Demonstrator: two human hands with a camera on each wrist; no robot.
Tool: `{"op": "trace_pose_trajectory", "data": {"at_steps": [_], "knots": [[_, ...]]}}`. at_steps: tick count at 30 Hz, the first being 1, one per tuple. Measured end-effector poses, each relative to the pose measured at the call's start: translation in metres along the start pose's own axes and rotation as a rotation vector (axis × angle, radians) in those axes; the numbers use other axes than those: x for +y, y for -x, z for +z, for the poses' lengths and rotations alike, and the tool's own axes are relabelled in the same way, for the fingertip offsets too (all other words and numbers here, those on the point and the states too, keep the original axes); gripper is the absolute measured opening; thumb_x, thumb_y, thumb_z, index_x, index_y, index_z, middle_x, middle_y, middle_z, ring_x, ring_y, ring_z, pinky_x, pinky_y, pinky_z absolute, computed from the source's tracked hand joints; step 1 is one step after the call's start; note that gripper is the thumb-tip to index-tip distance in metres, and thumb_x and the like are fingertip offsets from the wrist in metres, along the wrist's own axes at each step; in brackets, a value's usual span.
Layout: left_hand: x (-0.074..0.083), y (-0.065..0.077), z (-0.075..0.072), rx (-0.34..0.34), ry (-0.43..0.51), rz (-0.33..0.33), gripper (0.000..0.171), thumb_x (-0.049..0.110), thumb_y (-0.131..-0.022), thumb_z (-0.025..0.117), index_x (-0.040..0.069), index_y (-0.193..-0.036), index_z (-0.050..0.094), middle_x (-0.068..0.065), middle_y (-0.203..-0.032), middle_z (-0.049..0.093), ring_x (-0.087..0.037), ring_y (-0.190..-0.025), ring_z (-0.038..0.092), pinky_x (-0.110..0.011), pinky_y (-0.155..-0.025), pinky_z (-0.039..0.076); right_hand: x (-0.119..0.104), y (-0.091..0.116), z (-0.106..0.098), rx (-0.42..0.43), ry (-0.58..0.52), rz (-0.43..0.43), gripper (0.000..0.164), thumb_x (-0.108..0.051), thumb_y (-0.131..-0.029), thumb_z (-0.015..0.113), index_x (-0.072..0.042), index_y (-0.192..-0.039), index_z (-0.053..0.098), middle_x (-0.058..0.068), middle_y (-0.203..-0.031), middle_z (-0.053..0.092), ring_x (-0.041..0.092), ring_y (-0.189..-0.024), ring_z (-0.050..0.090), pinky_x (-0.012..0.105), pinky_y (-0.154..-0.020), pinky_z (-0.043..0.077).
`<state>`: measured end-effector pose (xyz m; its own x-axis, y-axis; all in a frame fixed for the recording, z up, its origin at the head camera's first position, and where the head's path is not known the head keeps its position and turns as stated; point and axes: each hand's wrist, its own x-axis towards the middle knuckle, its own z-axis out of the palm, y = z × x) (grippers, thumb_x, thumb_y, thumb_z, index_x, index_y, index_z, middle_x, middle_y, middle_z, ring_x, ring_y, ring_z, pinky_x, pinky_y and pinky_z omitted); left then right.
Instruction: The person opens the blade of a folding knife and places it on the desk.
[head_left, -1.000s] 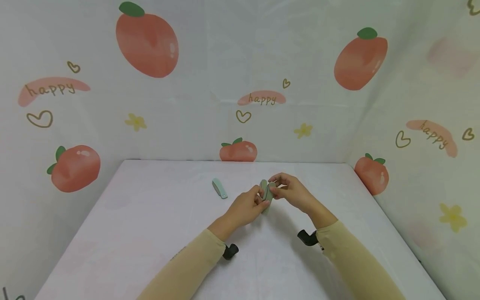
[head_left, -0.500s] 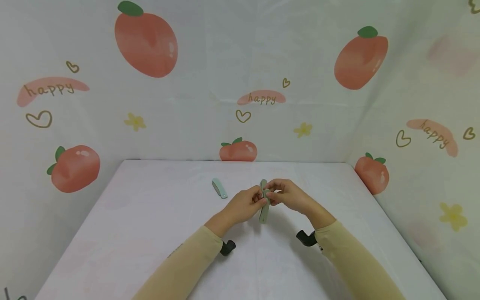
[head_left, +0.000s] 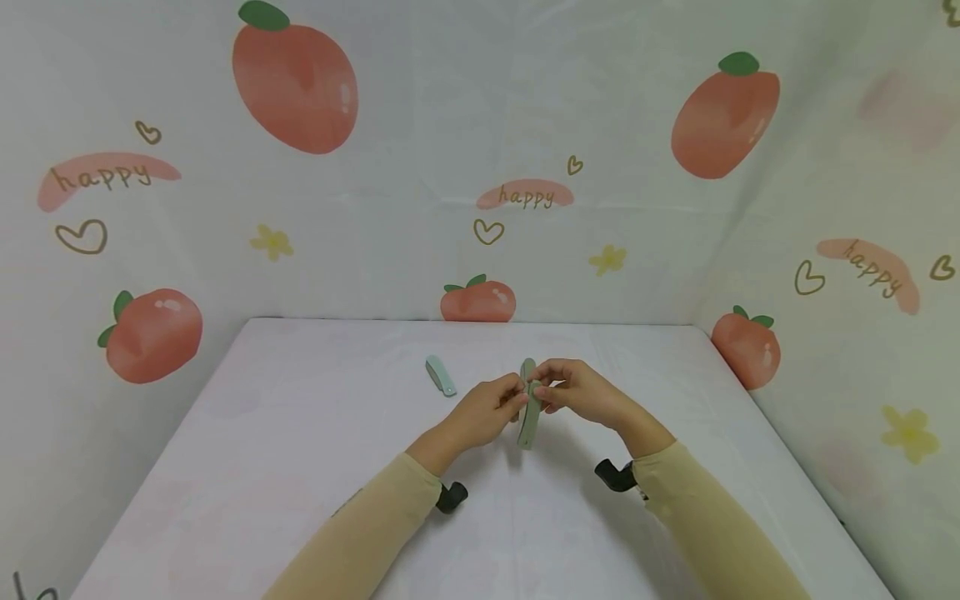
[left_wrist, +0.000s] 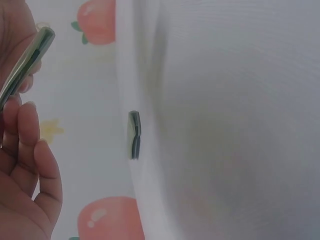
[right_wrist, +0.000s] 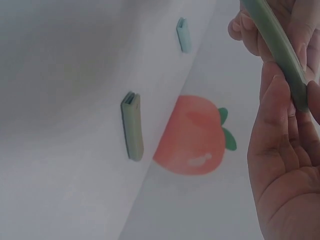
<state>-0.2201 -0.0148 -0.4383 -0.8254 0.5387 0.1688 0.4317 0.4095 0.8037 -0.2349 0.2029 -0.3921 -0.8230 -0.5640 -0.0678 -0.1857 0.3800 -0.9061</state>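
Observation:
My right hand (head_left: pixel 585 393) pinches a slim pale green piece (head_left: pixel 529 425), which looks like a closed folding knife, near its upper end. In the right wrist view my thumb and fingertips meet at the end of this folding knife (right_wrist: pixel 277 47). Its long edge shows a dark slot in the left wrist view. My left hand (head_left: pixel 487 412) is beside it, fingers curled and fingertips at its side. Another green folding knife (right_wrist: pixel 132 129) lies on the table just behind the hands. To the left lies a mint one (head_left: pixel 441 376), its slot along one side.
The table (head_left: pixel 300 467) has a white cover, and a white printed cloth (head_left: pixel 405 150) rises behind it and at both sides. A black camera mount (head_left: pixel 452 497) sits under the left sleeve and another black mount (head_left: pixel 615 476) under the right.
The held folding knife has come toward me and stands steeper in view. My right hand moved a little left and down with it; my left thumb has slid back from its front.

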Motion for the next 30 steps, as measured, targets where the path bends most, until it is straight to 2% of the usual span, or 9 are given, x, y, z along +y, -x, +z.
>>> {"op": "trace_pose_trajectory", "data": {"at_steps": [10,14,19,24,30], "knots": [[0.0,0.005,-0.004,0.028,-0.025,0.01,0.019,0.027,-0.107,0.049,0.01,-0.105,0.058,0.003,-0.087,0.065,-0.011,-0.08,0.059,-0.03,-0.071,0.048,0.004,0.003,-0.002,0.0,0.0,-0.025,0.022,-0.012,-0.1,0.063,0.001,-0.117,0.061,0.014,-0.104,0.063,0.024,-0.094,0.068,0.036,-0.08,0.057],[-0.003,0.006,-0.005,0.069,-0.028,0.019,0.015,0.026,-0.106,0.051,0.013,-0.102,0.058,-0.003,-0.091,0.068,-0.011,-0.082,0.062,-0.031,-0.073,0.049,0.003,0.003,-0.003,0.017,0.003,-0.031,0.021,-0.012,-0.1,0.063,0.001,-0.116,0.061,0.013,-0.104,0.064,0.025,-0.094,0.068,0.036,-0.081,0.056],[-0.006,0.007,-0.008,0.132,-0.04,0.031,0.011,0.024,-0.105,0.053,0.016,-0.099,0.057,0.003,-0.083,0.064,-0.01,-0.076,0.059,-0.029,-0.068,0.048,0.004,0.004,-0.005,0.053,0.017,-0.015,0.02,-0.009,-0.099,0.063,0.003,-0.115,0.06,0.015,-0.102,0.065,0.026,-0.093,0.068,0.037,-0.081,0.056],[-0.008,0.01,-0.013,0.17,-0.009,0.02,0.011,0.025,-0.106,0.053,0.016,-0.099,0.056,0.005,-0.081,0.062,-0.01,-0.077,0.059,-0.028,-0.068,0.048,0.006,0.007,-0.006,0.072,0.018,0.007,0.02,-0.009,-0.099,0.063,0.003,-0.114,0.059,0.014,-0.099,0.065,0.029,-0.093,0.068,0.035,-0.081,0.056],[-0.011,0.014,-0.018,0.214,0.071,0.015,0.011,0.021,-0.106,0.052,0.012,-0.101,0.056,0.0,-0.087,0.064,-0.012,-0.081,0.062,-0.03,-0.074,0.051,0.009,0.012,-0.009,0.083,0.003,0.037,0.019,-0.006,-0.099,0.062,0.006,-0.113,0.058,0.018,-0.099,0.067,0.042,-0.097,0.066,0.033,-0.08,0.056]]}}
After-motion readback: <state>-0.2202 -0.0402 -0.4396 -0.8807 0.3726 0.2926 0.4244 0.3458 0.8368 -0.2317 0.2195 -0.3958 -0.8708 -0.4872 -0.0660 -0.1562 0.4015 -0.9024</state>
